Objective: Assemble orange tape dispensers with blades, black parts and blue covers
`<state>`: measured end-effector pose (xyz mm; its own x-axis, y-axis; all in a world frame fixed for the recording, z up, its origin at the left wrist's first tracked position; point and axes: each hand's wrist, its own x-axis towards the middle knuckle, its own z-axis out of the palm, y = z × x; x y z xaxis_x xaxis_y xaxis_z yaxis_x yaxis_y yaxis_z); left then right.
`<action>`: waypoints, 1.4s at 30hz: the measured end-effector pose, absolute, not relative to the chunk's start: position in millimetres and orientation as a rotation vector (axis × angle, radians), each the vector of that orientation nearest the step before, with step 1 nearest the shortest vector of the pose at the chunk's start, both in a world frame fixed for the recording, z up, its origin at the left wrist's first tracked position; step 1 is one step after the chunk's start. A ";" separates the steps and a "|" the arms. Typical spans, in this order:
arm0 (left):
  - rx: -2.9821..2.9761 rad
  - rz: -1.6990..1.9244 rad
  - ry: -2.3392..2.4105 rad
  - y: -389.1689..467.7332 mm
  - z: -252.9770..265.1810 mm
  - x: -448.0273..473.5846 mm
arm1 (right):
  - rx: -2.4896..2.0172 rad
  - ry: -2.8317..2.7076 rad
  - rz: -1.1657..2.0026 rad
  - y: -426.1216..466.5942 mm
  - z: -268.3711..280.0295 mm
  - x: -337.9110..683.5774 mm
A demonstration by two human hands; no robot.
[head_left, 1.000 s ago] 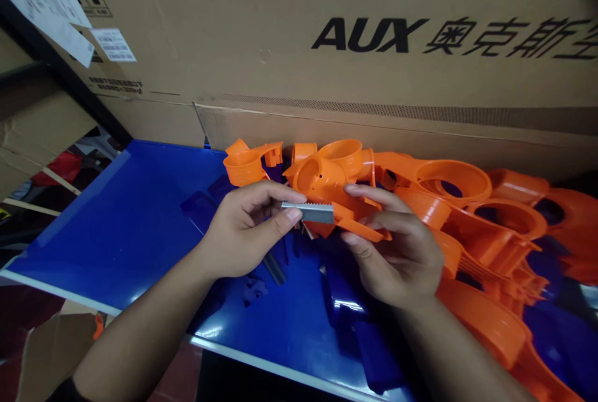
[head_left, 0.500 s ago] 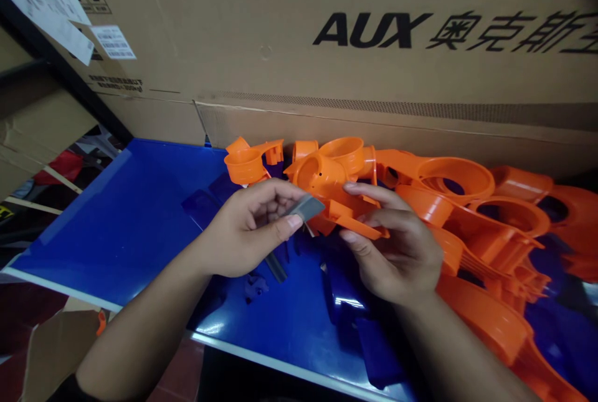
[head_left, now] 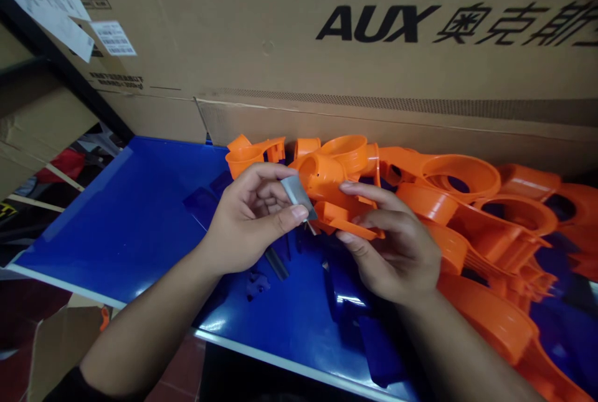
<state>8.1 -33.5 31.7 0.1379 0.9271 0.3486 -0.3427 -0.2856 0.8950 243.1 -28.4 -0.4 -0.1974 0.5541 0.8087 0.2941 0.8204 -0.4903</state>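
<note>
Between thumb and fingers, my left hand (head_left: 255,221) pinches a small grey blade-like plate (head_left: 299,197), tilted with its lower end toward the orange part. My right hand (head_left: 397,240) grips an orange plastic part (head_left: 348,218) by its right side, with fingers on top and the thumb beneath. That part has a round cup-like section at the back and a straight edge facing me. The grey plate's lower corner is close to the orange part's left side; whether they touch I cannot tell. Below my left hand a dark strip (head_left: 277,263) lies on the blue table (head_left: 116,215).
Several orange plastic parts with rings (head_left: 460,174) are piled along the right and back of the table. Dark blue plastic pieces (head_left: 346,290) lie in front of my right hand. A large cardboard box (head_left: 233,22) stands behind, and an open carton (head_left: 63,346) is below left.
My left hand has turned the grey plate, so its free end now points down to the right instead of up. My right hand with the orange part has shifted very slightly left.
</note>
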 end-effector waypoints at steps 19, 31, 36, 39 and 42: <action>1.332 1.390 0.618 -36.3 29.3 12.1 | -0.640 -1.782 0.280 -28.9 0.9 242.9; 1.339 1.434 0.542 -36.0 27.9 13.6 | -0.597 -1.790 0.274 -27.9 -0.9 243.3; 1.352 1.445 0.538 -35.5 27.2 13.2 | -0.569 -1.806 0.245 -26.3 0.1 243.5; 1.367 1.454 0.560 -35.6 26.9 13.3 | -0.554 -1.817 0.220 -25.4 1.0 243.9; 1.378 1.457 0.575 -36.1 26.6 13.9 | -0.542 -1.831 0.200 -25.3 1.6 244.0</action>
